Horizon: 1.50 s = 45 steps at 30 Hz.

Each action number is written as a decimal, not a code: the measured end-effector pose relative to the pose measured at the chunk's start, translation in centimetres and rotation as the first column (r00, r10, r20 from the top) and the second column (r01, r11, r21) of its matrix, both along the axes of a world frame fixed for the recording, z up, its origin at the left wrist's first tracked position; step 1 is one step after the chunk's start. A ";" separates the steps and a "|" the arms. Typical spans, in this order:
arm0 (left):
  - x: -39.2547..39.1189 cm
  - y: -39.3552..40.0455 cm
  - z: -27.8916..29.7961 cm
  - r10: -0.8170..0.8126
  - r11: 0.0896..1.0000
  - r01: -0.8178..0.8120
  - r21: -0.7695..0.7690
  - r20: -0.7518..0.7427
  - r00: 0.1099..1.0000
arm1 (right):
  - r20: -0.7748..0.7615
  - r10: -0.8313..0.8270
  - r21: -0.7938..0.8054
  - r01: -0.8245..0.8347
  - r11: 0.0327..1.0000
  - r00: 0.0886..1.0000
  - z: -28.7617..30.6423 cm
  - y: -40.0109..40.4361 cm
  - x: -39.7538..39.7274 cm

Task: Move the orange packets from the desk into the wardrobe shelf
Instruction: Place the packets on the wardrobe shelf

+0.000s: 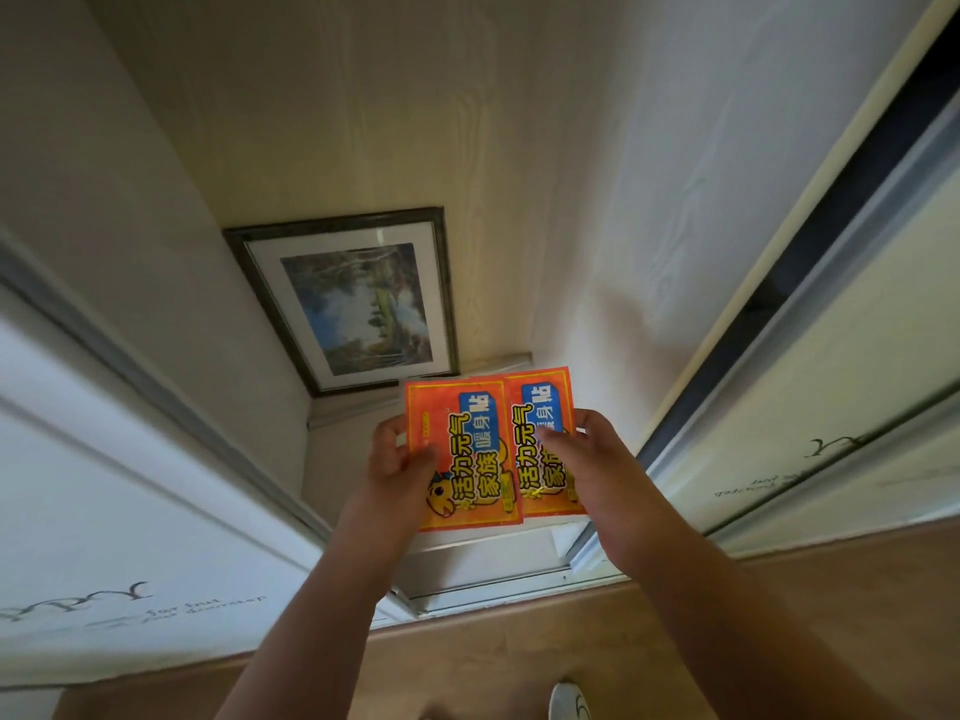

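Observation:
Two orange packets with yellow and blue print are held side by side over the bottom of the open wardrobe. My left hand [397, 452] pinches the left packet [462, 459] by its left edge, thumb on the front. My right hand [582, 449] pinches the right packet [543, 439] at its right edge, and this packet lies partly behind the left one. Both packets hang just above the pale wardrobe shelf floor [488, 556], inside the opening. The desk is out of view.
A framed landscape picture [358, 304] leans against the wardrobe's back wall, just beyond the packets. White sliding doors stand to the left [104, 485] and right [831, 407], with their track [509, 589] along the wooden floor. A white shoe tip [569, 701] shows at the bottom.

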<state>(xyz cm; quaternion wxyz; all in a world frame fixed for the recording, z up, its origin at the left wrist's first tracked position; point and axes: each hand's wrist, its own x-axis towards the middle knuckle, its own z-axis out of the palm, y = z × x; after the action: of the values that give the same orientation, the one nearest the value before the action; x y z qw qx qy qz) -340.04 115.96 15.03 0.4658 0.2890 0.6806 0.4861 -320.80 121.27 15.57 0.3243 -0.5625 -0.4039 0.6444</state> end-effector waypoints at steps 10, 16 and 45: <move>1.4 0.8 -0.6 -0.202 0.976 0.207 0.061 -0.074 0.976 | 0.099 0.165 0.030 -0.169 0.985 0.981 -1.4 0.0 -2.6; -0.1 0.8 -1.9 -0.223 0.973 0.226 0.036 -0.075 0.972 | 0.166 0.204 0.020 -0.210 0.978 0.965 -2.9 0.9 -2.1; -3.4 3.5 -21.9 -0.142 0.945 0.049 -0.323 -0.271 0.952 | 0.434 0.365 -0.127 -0.346 0.930 0.824 -22.5 3.5 -6.2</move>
<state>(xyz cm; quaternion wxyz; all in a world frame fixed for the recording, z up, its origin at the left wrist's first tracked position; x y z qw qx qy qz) -343.42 119.44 -6.87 0.4240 0.3127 0.7949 0.3011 -326.99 124.73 -6.96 0.0843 -0.6177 -0.5516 0.5541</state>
